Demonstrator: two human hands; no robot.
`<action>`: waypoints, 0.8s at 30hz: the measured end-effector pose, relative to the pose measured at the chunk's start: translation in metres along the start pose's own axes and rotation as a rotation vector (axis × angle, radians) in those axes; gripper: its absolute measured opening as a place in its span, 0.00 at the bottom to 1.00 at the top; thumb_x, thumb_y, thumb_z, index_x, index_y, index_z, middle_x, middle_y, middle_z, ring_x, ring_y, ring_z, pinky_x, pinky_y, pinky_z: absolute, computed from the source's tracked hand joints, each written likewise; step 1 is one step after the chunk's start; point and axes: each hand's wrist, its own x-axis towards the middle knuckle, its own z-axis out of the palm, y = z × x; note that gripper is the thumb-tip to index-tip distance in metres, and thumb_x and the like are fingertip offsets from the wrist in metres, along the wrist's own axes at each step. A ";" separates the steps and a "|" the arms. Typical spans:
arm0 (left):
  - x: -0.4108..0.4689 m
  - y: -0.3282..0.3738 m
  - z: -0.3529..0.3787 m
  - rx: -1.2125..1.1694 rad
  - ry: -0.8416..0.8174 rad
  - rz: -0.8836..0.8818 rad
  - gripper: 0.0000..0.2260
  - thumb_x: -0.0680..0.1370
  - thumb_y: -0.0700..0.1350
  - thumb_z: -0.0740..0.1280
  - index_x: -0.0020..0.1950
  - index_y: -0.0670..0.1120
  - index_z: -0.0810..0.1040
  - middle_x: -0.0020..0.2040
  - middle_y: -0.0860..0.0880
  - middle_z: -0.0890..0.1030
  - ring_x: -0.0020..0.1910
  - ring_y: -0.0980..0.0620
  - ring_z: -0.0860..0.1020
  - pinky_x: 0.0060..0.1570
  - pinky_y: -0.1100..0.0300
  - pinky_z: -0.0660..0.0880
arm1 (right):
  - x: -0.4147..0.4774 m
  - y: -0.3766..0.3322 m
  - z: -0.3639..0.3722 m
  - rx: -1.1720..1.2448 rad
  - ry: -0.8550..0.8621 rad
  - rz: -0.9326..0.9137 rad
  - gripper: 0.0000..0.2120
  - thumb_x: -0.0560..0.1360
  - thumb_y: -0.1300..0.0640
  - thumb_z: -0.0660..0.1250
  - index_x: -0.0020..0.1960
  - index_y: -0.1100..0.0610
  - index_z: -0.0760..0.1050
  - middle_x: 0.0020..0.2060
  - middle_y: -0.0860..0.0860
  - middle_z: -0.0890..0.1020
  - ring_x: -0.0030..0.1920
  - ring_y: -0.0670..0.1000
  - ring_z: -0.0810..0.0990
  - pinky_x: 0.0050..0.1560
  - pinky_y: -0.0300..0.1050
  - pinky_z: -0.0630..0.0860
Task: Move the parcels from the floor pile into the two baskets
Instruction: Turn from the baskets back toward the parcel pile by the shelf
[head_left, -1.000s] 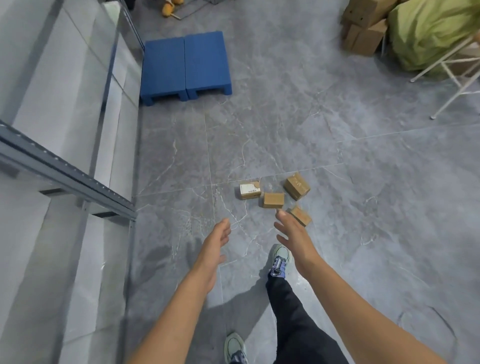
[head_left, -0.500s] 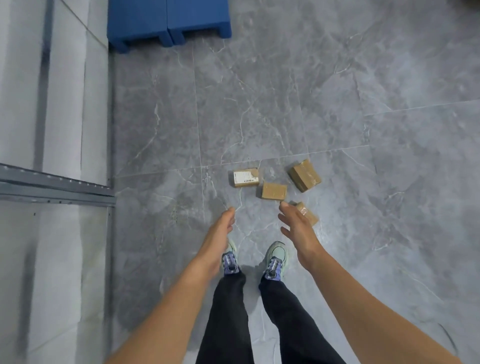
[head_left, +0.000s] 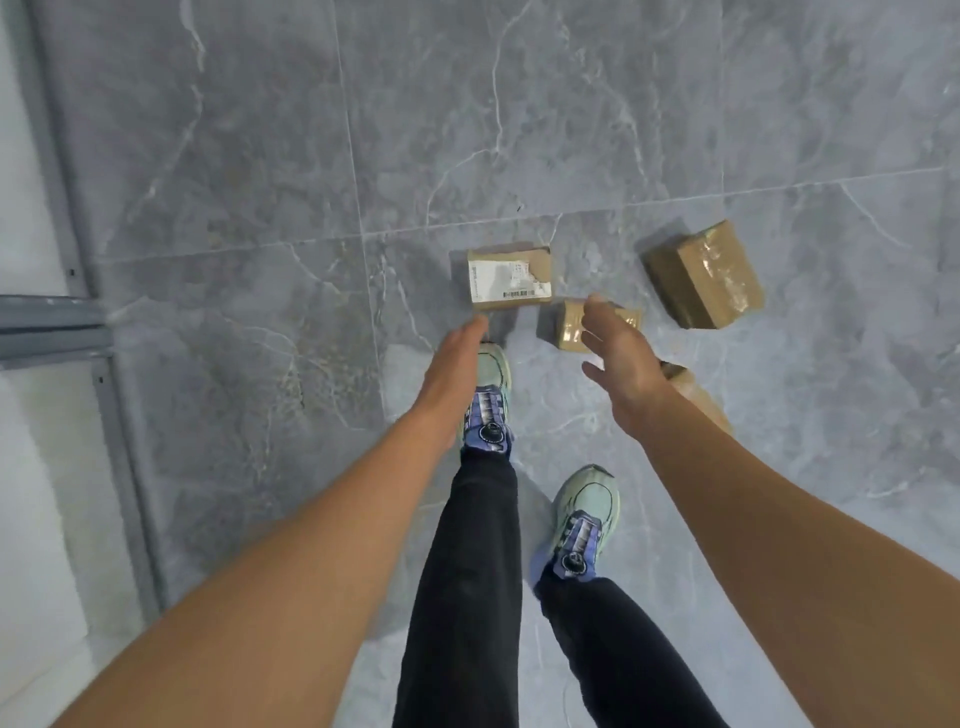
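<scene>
The floor (head_left: 260, 156) is grey marble-look tile with pale veins and thin grout lines. Four brown cardboard parcels lie on it close together. A labelled parcel (head_left: 509, 278) lies flat with its white label up. A small taped parcel (head_left: 569, 326) sits just beside its lower right corner. A larger parcel (head_left: 704, 275) lies askew to the right, apart from both. A fourth parcel (head_left: 696, 397), mostly hidden, lies nearest. Two pale green shoes (head_left: 491, 400) stand near them. A grey metal frame (head_left: 119, 467) runs along the floor's left edge.

Looking straight down at grey floor tiles (head_left: 260, 156). Holding left hand (head_left: 453, 364) flat, fingers straight, just short of labelled parcel (head_left: 509, 278). Spreading right hand (head_left: 621, 364) over small taped parcel (head_left: 569, 330), gripping nothing. Off to the right, bigger parcel (head_left: 704, 273); under right forearm, fourth parcel (head_left: 693, 392) half hidden
</scene>
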 end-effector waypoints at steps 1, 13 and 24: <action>0.023 0.004 0.000 -0.008 0.000 -0.007 0.25 0.85 0.63 0.55 0.79 0.54 0.67 0.74 0.52 0.71 0.73 0.51 0.69 0.73 0.46 0.66 | 0.020 -0.002 0.006 -0.004 0.012 0.006 0.27 0.83 0.36 0.60 0.77 0.49 0.69 0.73 0.50 0.73 0.69 0.54 0.73 0.75 0.59 0.68; 0.201 0.003 0.019 -0.146 0.001 -0.072 0.37 0.71 0.74 0.57 0.72 0.53 0.74 0.66 0.47 0.78 0.62 0.50 0.75 0.57 0.51 0.68 | 0.176 -0.023 0.044 -0.070 0.092 0.153 0.20 0.85 0.38 0.56 0.57 0.53 0.77 0.48 0.47 0.78 0.51 0.47 0.78 0.67 0.53 0.75; 0.175 0.017 -0.005 -0.309 -0.065 -0.093 0.24 0.84 0.65 0.57 0.74 0.53 0.74 0.67 0.50 0.79 0.68 0.52 0.73 0.64 0.48 0.68 | 0.160 -0.041 0.059 -0.117 0.065 0.109 0.28 0.83 0.34 0.55 0.63 0.53 0.81 0.59 0.55 0.85 0.63 0.55 0.81 0.64 0.56 0.75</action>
